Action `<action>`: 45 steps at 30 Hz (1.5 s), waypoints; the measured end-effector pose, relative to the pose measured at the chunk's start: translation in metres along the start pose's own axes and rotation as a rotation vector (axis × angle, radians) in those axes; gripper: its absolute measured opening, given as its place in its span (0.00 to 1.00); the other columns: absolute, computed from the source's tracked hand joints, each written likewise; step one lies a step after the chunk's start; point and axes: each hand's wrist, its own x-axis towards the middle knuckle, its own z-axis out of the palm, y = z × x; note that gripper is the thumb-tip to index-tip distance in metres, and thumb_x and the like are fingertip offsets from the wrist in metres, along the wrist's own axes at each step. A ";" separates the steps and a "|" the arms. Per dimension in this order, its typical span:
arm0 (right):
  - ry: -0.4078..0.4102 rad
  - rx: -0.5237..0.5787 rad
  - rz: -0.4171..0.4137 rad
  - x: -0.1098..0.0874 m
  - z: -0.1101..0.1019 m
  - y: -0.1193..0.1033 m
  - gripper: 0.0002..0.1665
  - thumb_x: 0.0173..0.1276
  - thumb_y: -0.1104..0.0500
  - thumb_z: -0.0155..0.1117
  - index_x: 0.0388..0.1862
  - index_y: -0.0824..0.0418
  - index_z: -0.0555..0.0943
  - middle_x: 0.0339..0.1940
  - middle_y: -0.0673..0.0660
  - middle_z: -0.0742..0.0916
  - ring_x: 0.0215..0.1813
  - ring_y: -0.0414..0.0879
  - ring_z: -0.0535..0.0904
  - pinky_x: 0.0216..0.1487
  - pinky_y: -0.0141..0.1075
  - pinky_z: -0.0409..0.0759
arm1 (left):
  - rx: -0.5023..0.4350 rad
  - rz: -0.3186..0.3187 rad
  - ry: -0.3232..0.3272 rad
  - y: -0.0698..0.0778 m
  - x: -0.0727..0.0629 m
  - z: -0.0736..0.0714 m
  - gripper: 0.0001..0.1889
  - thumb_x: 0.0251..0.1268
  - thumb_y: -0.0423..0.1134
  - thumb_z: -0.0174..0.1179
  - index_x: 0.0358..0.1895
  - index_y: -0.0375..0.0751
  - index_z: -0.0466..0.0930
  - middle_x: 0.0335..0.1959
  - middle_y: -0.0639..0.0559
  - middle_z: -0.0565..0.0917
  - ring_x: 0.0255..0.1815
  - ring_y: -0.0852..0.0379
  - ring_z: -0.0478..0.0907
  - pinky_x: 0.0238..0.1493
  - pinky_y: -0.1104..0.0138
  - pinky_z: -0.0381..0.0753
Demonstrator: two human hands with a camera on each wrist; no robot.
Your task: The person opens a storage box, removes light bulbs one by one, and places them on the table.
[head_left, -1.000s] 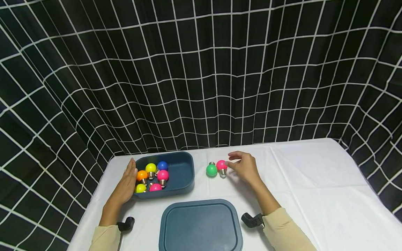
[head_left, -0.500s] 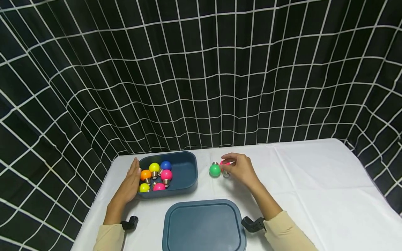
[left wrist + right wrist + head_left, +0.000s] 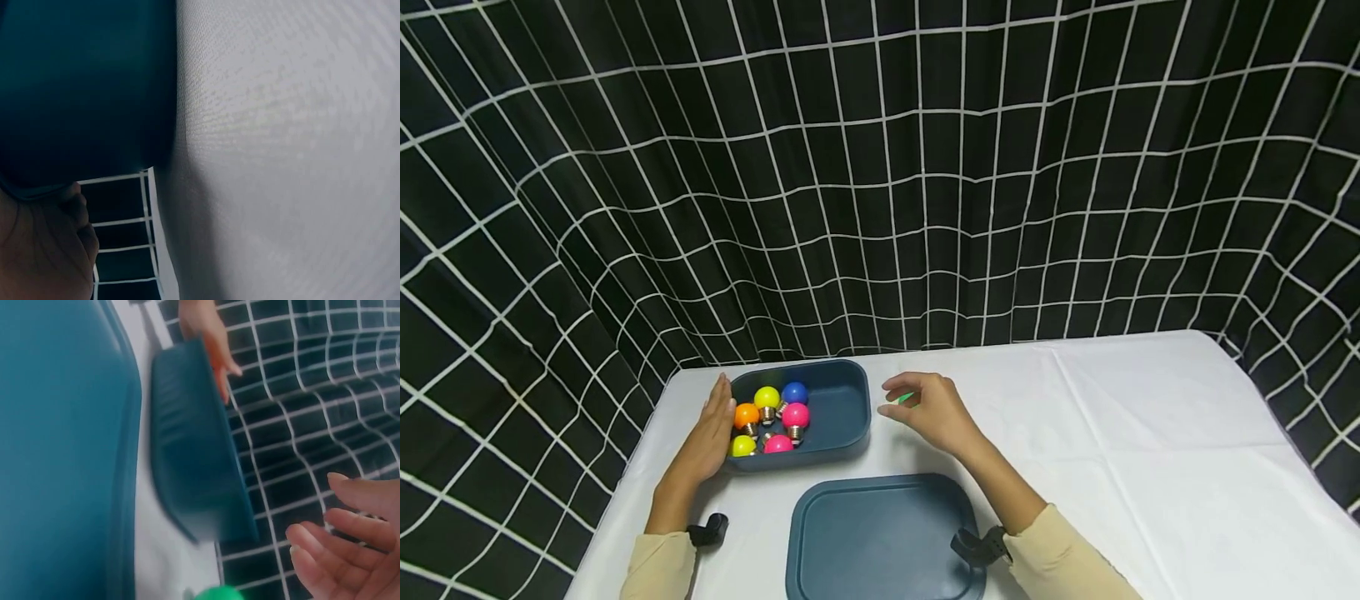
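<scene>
My left hand (image 3: 706, 437) lies with straight fingers along the left end of a dark blue-grey box (image 3: 842, 454). In the box are several coloured light bulbs with metal screw bases, among them a blue bulb (image 3: 794, 392), an orange bulb (image 3: 747, 415) and a pink bulb (image 3: 796, 415). Right of the box, my right hand (image 3: 936, 408) reaches over a green bulb (image 3: 906, 399), thumb and fingers spread around it. In the right wrist view the fingers look loose and apart, with the green bulb (image 3: 219, 594) below them. The loose pink bulb beside it is hidden.
A flat blue-grey lid (image 3: 880, 533) lies on the white tablecloth (image 3: 1135, 433), in front of the box. Black wrist cameras (image 3: 979, 547) stick out from both wrists, the right one over the lid's edge. A black curtain (image 3: 947, 208) with white grid lines hangs behind the table.
My right hand has moved left, from the loose pink bulb to over the green bulb, and now covers most of it. My left hand has stayed against the box.
</scene>
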 end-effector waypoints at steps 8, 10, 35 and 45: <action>-0.064 -0.034 -0.089 0.017 0.020 -0.020 0.18 0.60 0.61 0.78 0.49 0.65 0.87 0.40 0.58 0.91 0.36 0.48 0.87 0.38 0.35 0.85 | 0.012 -0.004 0.004 0.001 0.000 -0.002 0.34 0.86 0.52 0.24 0.81 0.30 0.39 0.84 0.38 0.37 0.83 0.39 0.36 0.79 0.40 0.39; -0.078 -0.056 -0.110 0.021 0.025 -0.023 0.18 0.60 0.61 0.78 0.48 0.65 0.88 0.40 0.57 0.91 0.36 0.47 0.87 0.38 0.35 0.84 | 0.015 -0.002 0.007 0.001 -0.001 -0.002 0.33 0.86 0.50 0.25 0.81 0.30 0.39 0.84 0.37 0.37 0.83 0.37 0.37 0.78 0.40 0.39; -0.258 -0.214 -0.093 0.064 0.095 -0.022 0.19 0.62 0.61 0.77 0.49 0.69 0.86 0.44 0.64 0.90 0.50 0.56 0.86 0.51 0.46 0.84 | 0.000 -0.029 -0.012 0.000 -0.002 -0.002 0.35 0.86 0.54 0.23 0.81 0.32 0.37 0.84 0.40 0.35 0.84 0.40 0.34 0.79 0.41 0.37; -0.277 -0.305 -0.059 0.066 0.117 -0.027 0.21 0.63 0.59 0.77 0.52 0.68 0.86 0.44 0.62 0.90 0.45 0.51 0.85 0.48 0.42 0.84 | -0.006 -0.036 -0.017 0.001 -0.001 -0.002 0.33 0.86 0.51 0.25 0.81 0.34 0.36 0.84 0.41 0.35 0.83 0.38 0.34 0.78 0.39 0.37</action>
